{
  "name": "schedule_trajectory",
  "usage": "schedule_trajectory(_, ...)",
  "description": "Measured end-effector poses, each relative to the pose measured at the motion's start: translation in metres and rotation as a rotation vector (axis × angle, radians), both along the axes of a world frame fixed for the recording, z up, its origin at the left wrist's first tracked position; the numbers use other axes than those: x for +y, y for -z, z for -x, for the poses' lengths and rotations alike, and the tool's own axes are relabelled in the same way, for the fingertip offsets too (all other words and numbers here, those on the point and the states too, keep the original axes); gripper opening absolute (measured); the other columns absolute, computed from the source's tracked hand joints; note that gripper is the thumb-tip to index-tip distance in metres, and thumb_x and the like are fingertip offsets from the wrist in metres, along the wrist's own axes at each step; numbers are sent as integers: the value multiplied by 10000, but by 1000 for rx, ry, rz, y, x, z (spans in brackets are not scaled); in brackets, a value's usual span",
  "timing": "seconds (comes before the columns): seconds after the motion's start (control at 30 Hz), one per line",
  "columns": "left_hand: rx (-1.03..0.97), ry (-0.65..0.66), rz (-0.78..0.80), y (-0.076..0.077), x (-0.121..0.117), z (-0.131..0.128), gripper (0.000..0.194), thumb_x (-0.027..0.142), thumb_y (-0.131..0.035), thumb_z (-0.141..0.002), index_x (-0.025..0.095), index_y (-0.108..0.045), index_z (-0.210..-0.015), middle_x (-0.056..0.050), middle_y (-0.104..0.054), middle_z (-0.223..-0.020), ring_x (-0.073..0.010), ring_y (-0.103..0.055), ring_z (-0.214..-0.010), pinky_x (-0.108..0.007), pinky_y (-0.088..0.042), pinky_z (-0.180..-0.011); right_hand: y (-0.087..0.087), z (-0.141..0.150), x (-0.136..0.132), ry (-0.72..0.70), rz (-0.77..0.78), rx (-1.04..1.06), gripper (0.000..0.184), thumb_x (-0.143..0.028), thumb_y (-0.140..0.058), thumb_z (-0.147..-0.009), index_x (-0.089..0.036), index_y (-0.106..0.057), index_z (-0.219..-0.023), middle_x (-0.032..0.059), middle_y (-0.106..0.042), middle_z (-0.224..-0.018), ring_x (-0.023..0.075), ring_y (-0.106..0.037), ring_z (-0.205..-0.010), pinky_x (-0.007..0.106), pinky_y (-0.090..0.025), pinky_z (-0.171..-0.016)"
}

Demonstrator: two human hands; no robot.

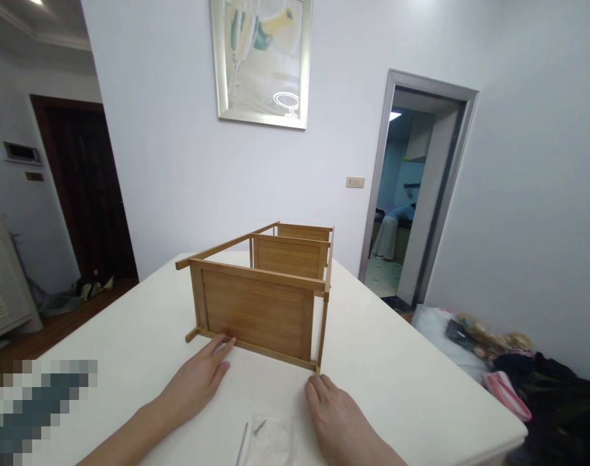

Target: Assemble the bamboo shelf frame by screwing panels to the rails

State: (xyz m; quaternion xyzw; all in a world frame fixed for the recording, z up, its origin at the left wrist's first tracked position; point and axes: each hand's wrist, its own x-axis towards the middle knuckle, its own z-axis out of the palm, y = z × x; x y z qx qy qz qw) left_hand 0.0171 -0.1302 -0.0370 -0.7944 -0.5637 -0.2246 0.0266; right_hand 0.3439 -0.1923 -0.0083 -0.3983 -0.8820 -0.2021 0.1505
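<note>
A brown wooden shelf rack (256, 314) lies on its side on the white table (392, 369), its nearest panel facing me. My left hand (202, 372) rests at the panel's lower edge, fingers stretched out and touching the wood. At the lower right corner, beside the end of a leg, my right hand (331, 408) is closed with fingers bent together; whatever it holds is hidden. Between my hands, near the front, lies a clear plastic bag (273, 443) with a screw (259, 427) on it. A thin metal rod (242, 443) lies left of the bag.
The table's right edge and corner (521, 433) are close by, with a pile of clothes (547, 395) beyond. Behind the table is a white wall with a framed picture (261, 61). An open doorway (396, 194) stands to the right. A pixelated patch covers the lower left.
</note>
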Motion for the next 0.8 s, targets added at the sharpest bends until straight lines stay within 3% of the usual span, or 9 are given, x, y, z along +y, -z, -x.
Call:
schedule_trajectory(0.2,-24,-12,43,0,24,-1,530,370,-331,-969,162,-469,-1437,-95,-434,-1523,-252,-463,-1357,-409,-374,-1138,-3,16,-3,-70,84,64,329,68,-498,-739,-105,-637,-982,115,-689,-927,230,-608,-864,296,-502,-808)
schedule_trajectory(0.3,-42,-31,58,-1,28,-6,517,364,-339,-961,125,-544,-1372,-123,-512,-1460,-273,-480,-1341,-455,-363,-1141,-6,14,-3,-144,213,248,395,43,-445,-813,-96,-575,-1159,129,-685,-1075,212,-627,-974,278,-498,-894)
schedule_trajectory(0.43,-135,-41,34,-12,18,-27,448,351,-366,-955,133,-660,-1212,-116,-661,-1277,-254,-607,-1189,-424,-437,-1081,-14,-1,4,-200,344,575,268,-68,-360,-943,-181,-564,-1075,78,-686,-1016,176,-652,-925,277,-517,-852)
schedule_trajectory(0.63,-275,224,120,-42,-4,-86,350,307,-372,-969,223,-712,-965,-53,-739,-954,-192,-682,-893,-310,-553,-815,-20,-17,30,-76,419,828,186,-218,-379,-996,-214,-561,-960,67,-668,-1037,184,-640,-949,316,-505,-849)
schedule_trajectory(0.7,-293,341,115,-47,-7,-104,318,259,-384,-963,241,-694,-1030,-41,-741,-973,-174,-683,-883,-286,-546,-815,-18,-15,37,-67,483,852,202,-242,-371,-1001,-216,-551,-913,66,-661,-1041,184,-631,-941,321,-500,-844)
schedule_trajectory(0.8,-145,472,78,-49,-8,-123,328,197,-396,-941,256,-641,-1152,-53,-736,-937,-184,-687,-838,-300,-546,-786,-16,-10,43,-46,555,834,230,-253,-341,-1006,-210,-538,-895,58,-650,-938,186,-610,-859,330,-498,-799)
